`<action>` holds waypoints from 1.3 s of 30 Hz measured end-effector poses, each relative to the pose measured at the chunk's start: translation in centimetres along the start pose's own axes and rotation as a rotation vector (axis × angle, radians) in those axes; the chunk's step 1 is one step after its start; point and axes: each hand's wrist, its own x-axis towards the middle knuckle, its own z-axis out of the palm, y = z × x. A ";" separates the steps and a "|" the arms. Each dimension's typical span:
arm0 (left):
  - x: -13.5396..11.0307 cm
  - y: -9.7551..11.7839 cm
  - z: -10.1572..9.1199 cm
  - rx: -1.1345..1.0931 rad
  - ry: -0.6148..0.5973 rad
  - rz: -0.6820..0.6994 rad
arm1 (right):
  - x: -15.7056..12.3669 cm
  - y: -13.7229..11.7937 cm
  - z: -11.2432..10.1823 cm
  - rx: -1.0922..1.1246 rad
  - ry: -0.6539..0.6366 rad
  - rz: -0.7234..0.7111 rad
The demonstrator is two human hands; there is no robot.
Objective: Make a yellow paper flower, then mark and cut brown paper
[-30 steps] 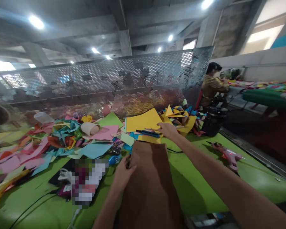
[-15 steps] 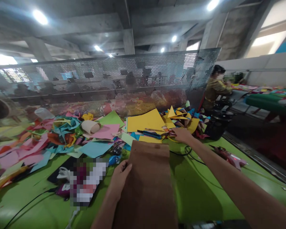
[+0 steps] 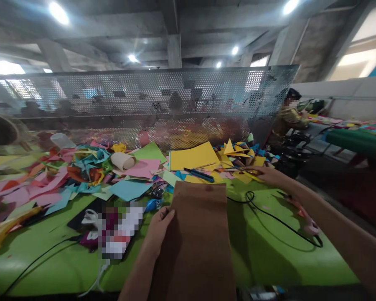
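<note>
A long brown sheet (image 3: 197,234) lies on the green table (image 3: 263,246) in front of me. My left hand (image 3: 158,232) grips its left edge, thumb on top and fingers curled under. My right hand (image 3: 268,174) reaches far to the right over a pile of yellow scraps (image 3: 242,161), fingers close together and pointing left. A thin stick-like piece (image 3: 238,169) lies at its fingertips; I cannot make out whether the hand holds it. A blue-handled tool (image 3: 199,174) rests on the big yellow sheet (image 3: 192,156), left of that hand.
Coloured paper scraps (image 3: 81,175) and a paper roll (image 3: 122,161) cover the far left. A pink glue gun (image 3: 303,215) with a black cable (image 3: 269,215) lies under my right forearm. A perforated metal screen (image 3: 144,108) closes the back. Another person (image 3: 288,117) sits at the far right.
My right hand has slid to the right, from the big yellow sheet to the yellow scraps. The left hand has kept its grip on the brown sheet. The view has shifted slightly.
</note>
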 end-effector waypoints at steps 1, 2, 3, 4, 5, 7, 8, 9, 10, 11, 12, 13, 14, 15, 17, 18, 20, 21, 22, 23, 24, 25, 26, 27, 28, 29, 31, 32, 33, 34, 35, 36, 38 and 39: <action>-0.1 0.1 0.0 -0.009 -0.011 -0.003 | -1.1 -0.1 -0.4 0.112 -0.056 0.010; -0.2 0.3 0.0 -0.019 -0.022 -0.006 | -2.4 -0.4 -0.7 0.212 -0.110 0.023; -0.3 0.4 0.0 -0.030 -0.029 -0.011 | -3.7 -0.7 -0.9 0.300 -0.144 0.046; -0.4 0.5 0.0 -0.043 -0.031 -0.015 | -5.1 -1.1 -0.9 0.380 -0.175 0.068; -0.5 0.6 -0.1 -0.057 -0.030 -0.018 | -6.6 -1.5 -0.8 0.448 -0.194 0.086; -0.7 0.7 -0.1 -0.088 -0.022 -0.023 | -9.2 -2.4 -0.1 0.571 -0.216 0.122; -0.8 0.7 -0.1 -0.103 -0.021 -0.027 | -10.4 -2.9 0.4 0.654 -0.228 0.154; -0.9 0.7 -0.2 -0.117 -0.026 -0.030 | -11.4 -3.3 0.9 0.823 -0.221 0.231; -0.9 0.7 -0.3 -0.126 -0.031 -0.033 | -12.2 -3.7 1.4 0.961 -0.226 0.285; -1.0 0.7 -0.3 -0.132 -0.038 -0.037 | -12.9 -4.1 1.9 1.065 -0.235 0.325; -1.0 0.7 -0.4 -0.137 -0.042 -0.041 | -13.4 -4.5 2.3 1.145 -0.249 0.356; -1.0 0.7 -0.5 -0.145 -0.043 -0.044 | -13.8 -4.8 2.6 1.192 -0.266 0.370; -1.0 0.6 -0.5 -0.155 -0.039 -0.043 | -14.0 -5.2 2.7 1.223 -0.274 0.377; -1.0 0.5 -0.6 -0.165 -0.035 -0.043 | -14.1 -5.7 2.8 1.251 -0.273 0.381; -1.0 0.3 -0.5 -0.179 -0.032 -0.033 | -14.0 -6.8 2.9 1.308 -0.258 0.378; -1.0 0.1 -0.4 -0.178 -0.036 -0.027 | -13.8 -7.5 3.0 1.337 -0.251 0.374; -1.1 -0.1 -0.1 -0.160 -0.046 -0.017 | -13.4 -8.9 3.4 1.388 -0.233 0.367; -1.3 -0.2 0.1 -0.146 -0.047 -0.013 | -13.1 -9.6 3.7 1.400 -0.210 0.360; -1.4 -0.3 0.3 -0.129 -0.047 -0.008 | -12.7 -10.2 4.1 1.401 -0.166 0.351; -1.5 -0.3 0.5 -0.108 -0.046 -0.006 | -12.4 -10.7 4.5 1.393 -0.101 0.345; -1.7 -0.3 0.7 -0.084 -0.045 -0.004 | -12.1 -11.1 5.0 1.379 -0.029 0.342; -1.8 -0.2 0.8 -0.060 -0.049 -0.002 | -11.8 -11.4 5.3 1.365 0.035 0.344; -1.9 0.1 0.9 -0.037 -0.058 0.000 | -11.6 -11.6 5.6 1.354 0.082 0.352; -2.0 0.4 0.9 -0.016 -0.073 0.001 | -11.5 -11.7 5.8 1.349 0.112 0.362; -2.0 0.9 0.9 0.002 -0.092 0.006 | -11.5 -11.8 5.9 1.348 0.117 0.371; -1.9 1.5 0.9 0.013 -0.112 0.012 | -11.5 -11.9 6.0 1.348 0.105 0.375; -1.7 2.7 1.0 0.021 -0.145 0.035 | -11.8 -12.0 5.8 1.342 0.072 0.374; -1.6 3.4 1.1 0.021 -0.154 0.049 | -12.0 -12.2 5.7 1.339 0.059 0.371; -1.4 3.9 1.2 0.024 -0.168 0.057 | -12.2 -12.3 5.5 1.339 0.047 0.371; -1.3 4.4 1.5 0.032 -0.187 0.052 | -12.4 -12.5 5.4 1.342 0.033 0.372; -1.1 4.7 1.8 0.039 -0.210 0.039 | -12.6 -12.6 5.3 1.347 0.021 0.372; -1.0 4.9 2.0 0.047 -0.232 0.021 | -12.7 -12.8 5.2 1.352 0.011 0.369; -0.9 5.0 2.6 0.065 -0.252 -0.004 | -12.9 -12.8 4.9 1.351 0.006 0.350; -0.8 4.9 2.7 0.074 -0.247 -0.005 | -13.0 -12.8 4.7 1.342 0.007 0.332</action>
